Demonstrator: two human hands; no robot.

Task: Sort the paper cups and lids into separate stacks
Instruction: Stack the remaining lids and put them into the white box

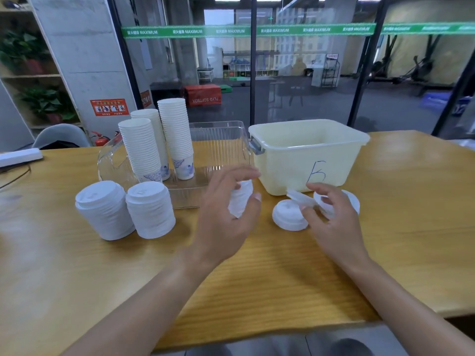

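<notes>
My left hand grips a short stack of white lids above the wooden table. My right hand pinches a single white lid, tilted, just above two loose lids: one flat on the table and another partly hidden behind the fingers. Two stacks of white lids stand at the left. Three tall stacks of white paper cups stand in a clear plastic tray.
A pale yellow plastic bin with a blue mark stands behind my right hand. A white object lies at the table's far left edge. A grey chair and a glass wall are beyond the table.
</notes>
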